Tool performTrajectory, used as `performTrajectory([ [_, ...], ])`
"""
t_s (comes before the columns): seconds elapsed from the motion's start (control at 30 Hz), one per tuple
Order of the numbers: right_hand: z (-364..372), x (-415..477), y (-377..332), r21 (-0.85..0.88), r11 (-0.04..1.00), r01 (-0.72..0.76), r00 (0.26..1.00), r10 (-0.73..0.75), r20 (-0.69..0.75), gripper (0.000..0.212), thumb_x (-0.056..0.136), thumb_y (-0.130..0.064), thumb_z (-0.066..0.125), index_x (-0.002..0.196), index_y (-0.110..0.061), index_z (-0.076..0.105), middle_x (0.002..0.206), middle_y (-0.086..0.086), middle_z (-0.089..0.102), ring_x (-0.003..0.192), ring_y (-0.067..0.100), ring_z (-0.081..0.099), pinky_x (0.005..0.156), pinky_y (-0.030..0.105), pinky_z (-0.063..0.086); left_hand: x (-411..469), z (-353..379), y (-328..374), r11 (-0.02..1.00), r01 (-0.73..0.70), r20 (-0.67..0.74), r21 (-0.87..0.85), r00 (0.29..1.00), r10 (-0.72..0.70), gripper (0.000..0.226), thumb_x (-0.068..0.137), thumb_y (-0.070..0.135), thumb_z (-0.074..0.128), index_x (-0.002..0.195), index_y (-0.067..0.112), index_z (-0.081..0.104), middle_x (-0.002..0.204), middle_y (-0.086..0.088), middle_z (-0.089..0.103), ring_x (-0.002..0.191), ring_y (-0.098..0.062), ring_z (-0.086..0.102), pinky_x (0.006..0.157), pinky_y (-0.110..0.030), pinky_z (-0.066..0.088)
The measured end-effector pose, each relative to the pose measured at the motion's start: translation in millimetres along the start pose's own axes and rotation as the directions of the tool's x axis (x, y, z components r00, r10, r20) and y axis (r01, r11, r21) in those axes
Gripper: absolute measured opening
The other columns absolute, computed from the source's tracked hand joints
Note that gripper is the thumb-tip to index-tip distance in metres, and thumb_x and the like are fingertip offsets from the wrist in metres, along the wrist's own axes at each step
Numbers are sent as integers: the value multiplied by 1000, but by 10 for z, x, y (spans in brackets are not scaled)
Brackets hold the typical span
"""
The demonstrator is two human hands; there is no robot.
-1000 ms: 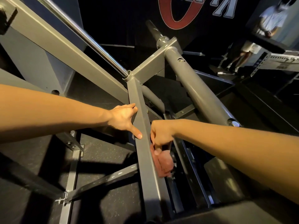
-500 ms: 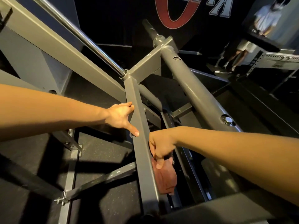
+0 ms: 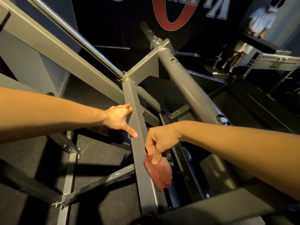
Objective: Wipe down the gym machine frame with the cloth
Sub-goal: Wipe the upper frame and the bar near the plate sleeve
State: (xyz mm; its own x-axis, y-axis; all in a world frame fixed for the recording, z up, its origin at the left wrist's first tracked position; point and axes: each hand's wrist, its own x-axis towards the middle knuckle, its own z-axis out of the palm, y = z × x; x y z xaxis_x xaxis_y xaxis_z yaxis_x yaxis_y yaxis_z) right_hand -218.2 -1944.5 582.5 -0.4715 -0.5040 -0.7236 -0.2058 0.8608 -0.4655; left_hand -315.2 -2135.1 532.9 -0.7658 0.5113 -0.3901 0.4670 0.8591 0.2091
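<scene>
Writing: wall lettering point(image 3: 217, 7) cropped, unreadable.
Right hand point(image 3: 159, 142): pinches cloth point(image 3: 159, 174), which hangs below the fingers against beam point(image 3: 139, 159).
Left hand point(image 3: 117, 118): spread on beam.

Your left hand point(image 3: 117, 118) rests against the left edge of the grey square-section steel frame beam point(image 3: 138, 148), its thumb stretched onto the beam's upper face. Your right hand point(image 3: 159, 142) pinches the folded reddish-brown cloth point(image 3: 160, 173), which lies against the beam's right edge, just below that thumb.
</scene>
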Motion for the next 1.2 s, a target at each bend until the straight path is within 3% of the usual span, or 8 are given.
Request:
performTrajectory([
  [0.17,-509,-238,39,-165,984,-68,997,74,33,15,83,5,77,97,2,71,77,0,68,78,15,63,86,38,54,5,-22,-11,1000,-9,-7,3,1000,9,135,63,82,73,163,9,15,172,-8,2,158,-27,6,127,-44,19],
  [0.37,-602,-230,101,161,987,16,985,-44,168,22,88,8,68,106,-4,72,102,17,72,94,25,70,98,46,54,21,-7,-12,1000,-2,-10,9,1000,2,135,65,82,72,163,11,12,172,-7,-1,158,-28,5,127,-45,19],
  [0.47,-376,26,115,-4,1000,-13,996,12,-88,20,89,6,69,90,-14,70,93,10,71,85,18,68,92,39,56,37,-2,-28,1000,-3,-10,1,1000,3,135,64,82,73,163,10,14,172,-8,0,158,-28,4,127,-48,19],
  [0.57,-206,206,152,-154,986,-70,923,6,-384,21,87,-3,72,79,-21,64,88,3,68,86,19,65,84,38,57,58,9,-40,1000,-11,-10,-16,1000,10,136,62,82,73,162,11,15,172,-7,3,158,-29,7,126,-49,21],
  [0.77,-45,206,180,-126,969,-211,789,94,-607,12,91,-19,72,95,-18,61,94,4,65,91,23,64,83,37,57,68,31,-42,1000,-5,-20,-18,1000,5,136,63,81,74,163,11,14,172,-7,1,158,-28,3,127,-48,20],
  [0.9,-21,222,131,79,966,-247,794,248,-555,9,93,-12,70,90,-10,61,89,12,69,83,24,70,77,34,62,98,45,-57,1000,1,-15,-26,1000,-1,140,61,84,72,164,12,10,172,-6,-2,158,-26,-1,127,-46,18],
  [1.03,-80,70,42,314,935,-163,883,280,-377,17,83,-9,80,93,-1,70,99,17,74,90,27,74,81,39,64,108,55,-90,999,-12,-11,-38,1000,12,143,59,85,71,164,12,8,172,-6,-2,158,-26,-1,128,-45,17],
  [1.2,121,-91,-169,89,963,-254,919,269,-290,29,79,-12,85,75,-16,56,80,2,61,91,25,64,77,30,56,93,50,-86,998,-10,-13,-63,1000,9,141,61,82,75,164,13,8,172,-4,-3,158,-25,0,127,-43,16],
])
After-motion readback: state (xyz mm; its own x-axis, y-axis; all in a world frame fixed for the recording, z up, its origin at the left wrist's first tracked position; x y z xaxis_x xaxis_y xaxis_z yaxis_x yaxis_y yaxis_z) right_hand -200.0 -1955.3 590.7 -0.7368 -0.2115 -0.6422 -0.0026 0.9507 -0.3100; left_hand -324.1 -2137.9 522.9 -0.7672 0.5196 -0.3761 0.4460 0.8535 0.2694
